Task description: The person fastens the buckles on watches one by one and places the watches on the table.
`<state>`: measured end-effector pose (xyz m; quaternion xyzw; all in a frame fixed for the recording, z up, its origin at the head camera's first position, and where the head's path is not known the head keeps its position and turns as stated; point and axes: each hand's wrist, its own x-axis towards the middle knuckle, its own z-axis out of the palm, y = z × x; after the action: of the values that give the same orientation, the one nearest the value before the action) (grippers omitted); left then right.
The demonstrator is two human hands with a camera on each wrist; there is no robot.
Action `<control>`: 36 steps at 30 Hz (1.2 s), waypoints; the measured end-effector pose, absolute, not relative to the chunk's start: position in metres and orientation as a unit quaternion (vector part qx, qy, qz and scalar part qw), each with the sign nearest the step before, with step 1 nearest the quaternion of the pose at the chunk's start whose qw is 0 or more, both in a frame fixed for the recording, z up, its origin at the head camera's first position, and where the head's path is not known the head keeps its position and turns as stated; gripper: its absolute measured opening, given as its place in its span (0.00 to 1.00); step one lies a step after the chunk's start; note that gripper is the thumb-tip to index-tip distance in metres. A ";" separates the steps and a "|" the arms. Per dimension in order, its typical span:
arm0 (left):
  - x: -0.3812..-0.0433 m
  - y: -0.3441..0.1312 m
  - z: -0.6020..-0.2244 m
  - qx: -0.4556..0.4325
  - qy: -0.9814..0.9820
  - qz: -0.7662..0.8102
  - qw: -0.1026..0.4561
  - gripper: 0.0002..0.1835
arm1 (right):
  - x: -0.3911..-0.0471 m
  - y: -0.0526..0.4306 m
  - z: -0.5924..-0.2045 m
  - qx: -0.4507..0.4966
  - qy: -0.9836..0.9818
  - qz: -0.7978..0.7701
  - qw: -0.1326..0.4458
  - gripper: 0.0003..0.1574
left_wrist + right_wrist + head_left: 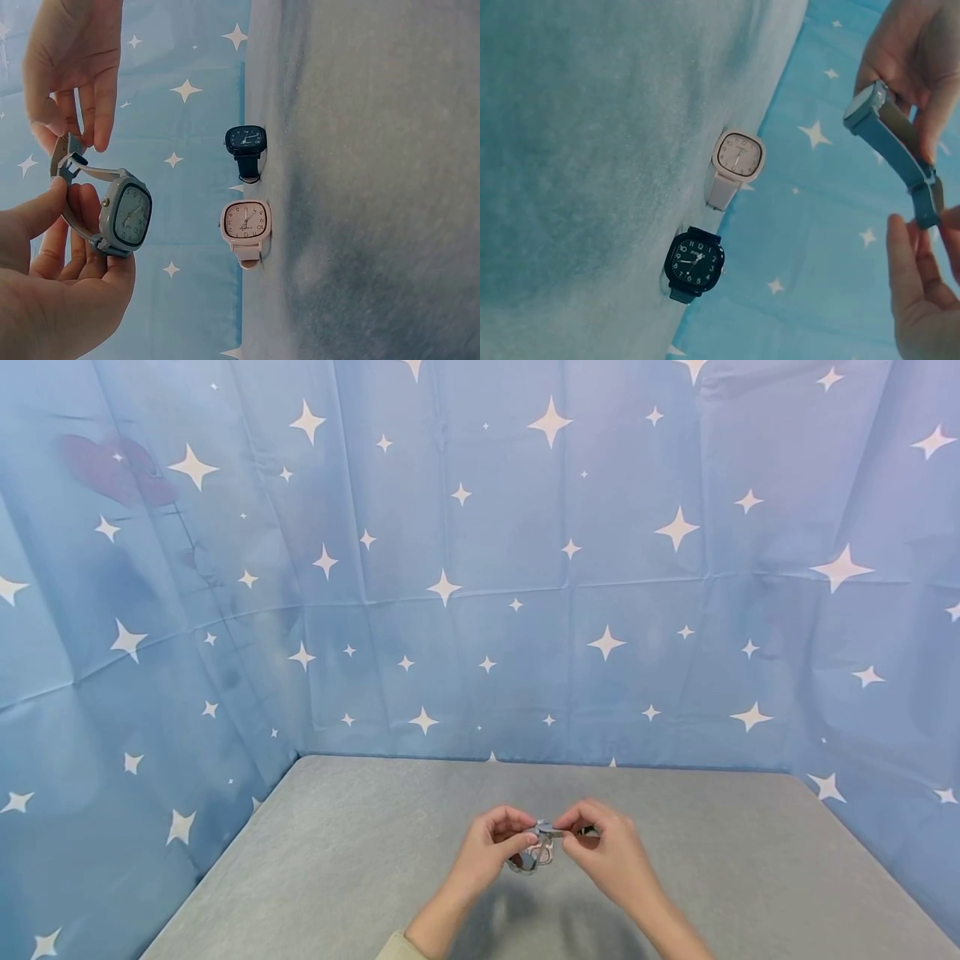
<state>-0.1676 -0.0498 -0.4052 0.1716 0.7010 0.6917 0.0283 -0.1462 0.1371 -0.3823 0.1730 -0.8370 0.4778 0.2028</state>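
Note:
A blue-grey wristwatch [127,214] with a rounded square face hangs between both hands above the table. My left hand [483,852] grips it, thumb on the strap and fingers behind the case. At the strap's buckle end [925,202], my right hand [611,856] pinches the tip between thumb and fingers. The strap [891,154] forms a loop, its ends overlapping at the buckle. A pink wristwatch [246,221] and a black wristwatch [246,140] stand side by side on the table beyond the hands. In the head view the right hand mostly hides the black one.
The grey table [337,843] extends around the hands, its back edge meeting a blue curtain [517,527] with white stars. Another stretch of curtain [112,735] runs along the left side. Shadows of the hands fall on the near tabletop.

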 end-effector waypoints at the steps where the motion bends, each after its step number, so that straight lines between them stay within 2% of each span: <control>1: -0.167 -0.050 -0.405 0.171 0.701 0.691 0.028 0.12 | -0.146 0.137 -0.382 0.170 -0.839 0.477 0.201 0.20; 12: -0.167 -0.050 -0.407 0.169 0.711 0.682 0.028 0.11 | -0.146 0.136 -0.379 0.155 -0.856 0.468 0.154 0.17; 21: -0.167 -0.051 -0.409 0.167 0.711 0.682 0.029 0.11 | -0.147 0.140 -0.383 0.204 -0.859 0.440 0.165 0.15; 26: -0.166 -0.051 -0.409 0.170 0.713 0.680 0.032 0.11 | -0.147 0.142 -0.383 0.220 -0.859 0.442 0.134 0.11; 29: -0.165 -0.049 -0.407 0.182 0.715 0.675 0.031 0.11 | -0.147 0.140 -0.385 0.224 -0.859 0.445 0.118 0.13; 32: -0.163 -0.047 -0.404 0.193 0.721 0.665 0.023 0.11 | -0.145 0.137 -0.386 0.212 -0.860 0.446 0.128 0.15; 36: -0.162 -0.045 -0.401 0.185 0.749 0.636 -0.023 0.09 | -0.144 0.134 -0.386 0.191 -0.859 0.439 0.182 0.14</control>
<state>-0.1622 -0.0455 -0.4012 0.1847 0.7490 0.6359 -0.0235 -0.1438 0.1343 -0.3860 0.1905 -0.8590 0.4392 0.1816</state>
